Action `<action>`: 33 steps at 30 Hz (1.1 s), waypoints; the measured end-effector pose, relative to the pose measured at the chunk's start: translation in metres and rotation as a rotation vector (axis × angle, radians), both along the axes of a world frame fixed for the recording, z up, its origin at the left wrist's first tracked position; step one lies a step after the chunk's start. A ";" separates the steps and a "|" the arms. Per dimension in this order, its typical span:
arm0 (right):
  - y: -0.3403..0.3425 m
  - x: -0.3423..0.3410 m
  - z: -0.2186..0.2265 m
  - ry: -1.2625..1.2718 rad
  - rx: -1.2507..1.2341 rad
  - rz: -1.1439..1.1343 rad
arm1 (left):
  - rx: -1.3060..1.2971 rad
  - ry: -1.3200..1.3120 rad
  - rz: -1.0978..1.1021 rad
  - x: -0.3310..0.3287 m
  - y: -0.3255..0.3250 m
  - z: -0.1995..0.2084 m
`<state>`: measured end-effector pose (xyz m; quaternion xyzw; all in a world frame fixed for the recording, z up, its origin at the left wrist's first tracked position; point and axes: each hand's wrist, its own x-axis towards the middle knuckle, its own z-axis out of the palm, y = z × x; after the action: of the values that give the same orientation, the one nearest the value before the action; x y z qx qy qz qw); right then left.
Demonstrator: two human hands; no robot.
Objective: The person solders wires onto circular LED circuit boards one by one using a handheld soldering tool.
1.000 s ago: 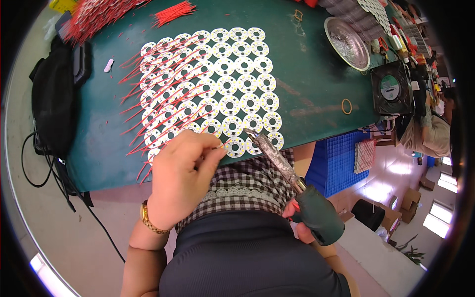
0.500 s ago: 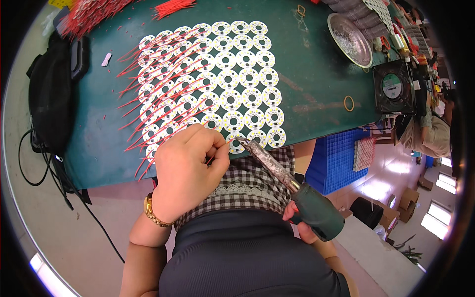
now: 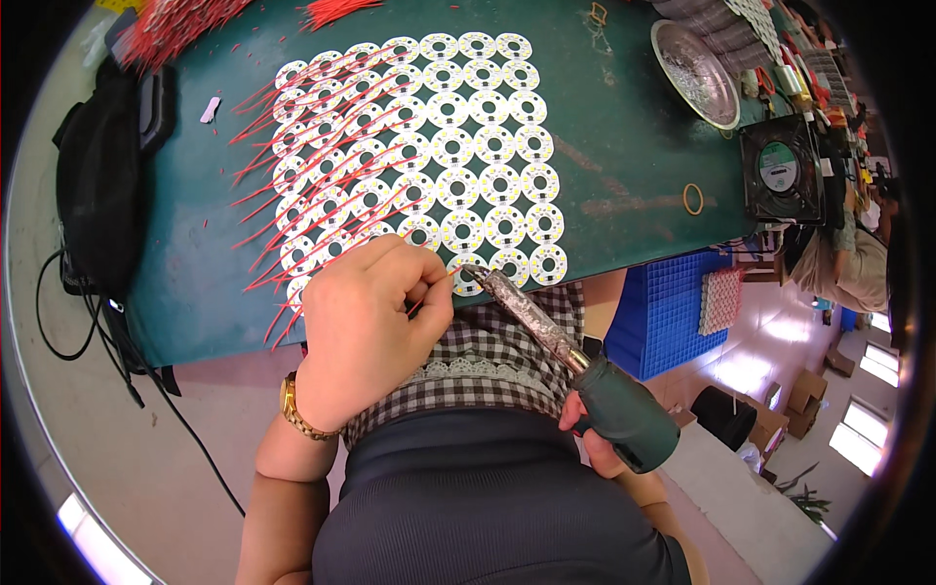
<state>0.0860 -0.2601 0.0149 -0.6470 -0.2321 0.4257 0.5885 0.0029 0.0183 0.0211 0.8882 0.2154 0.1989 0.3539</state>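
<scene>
My left hand (image 3: 375,317) pinches a thin red wire (image 3: 452,274), its end at a round white circuit board (image 3: 458,290) in the row nearest me. In my right hand (image 3: 597,444) is a soldering iron (image 3: 624,414) with a dark green handle. Its tip reaches that same board, close to the wire's end; whether they touch I cannot tell. Ring-shaped boards (image 3: 500,183) with yellow dots lie in a grid of rows on the green table. Red wires (image 3: 292,210) run leftward from boards on the left side, while boards on the right carry none.
Bundles of red wires (image 3: 175,29) lie at the far left. A metal bowl (image 3: 694,76), a rubber band (image 3: 692,199) and a black fan (image 3: 780,171) are on the right. A black bag (image 3: 97,195) with cables sits left. Blue crates (image 3: 663,317) stand beyond the table's right front edge.
The board grid and table have shifted slightly rightward in view. My left hand still pinches the wire, and the iron's tip stays at the same board.
</scene>
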 end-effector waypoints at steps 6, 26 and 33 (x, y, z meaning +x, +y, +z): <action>0.001 0.002 -0.003 -0.476 -0.220 0.141 | -0.010 0.001 0.000 0.000 0.000 0.001; -0.026 -0.003 -0.017 -0.633 -0.310 0.199 | 0.021 0.004 0.014 -0.001 0.000 -0.001; -0.015 -0.002 -0.017 -0.544 -0.151 0.161 | 0.009 0.003 0.022 -0.001 0.001 -0.003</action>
<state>0.0839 -0.2754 -0.0020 -0.7587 -0.3998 0.2980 0.4192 0.0016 0.0193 0.0185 0.8876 0.2250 0.2023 0.3473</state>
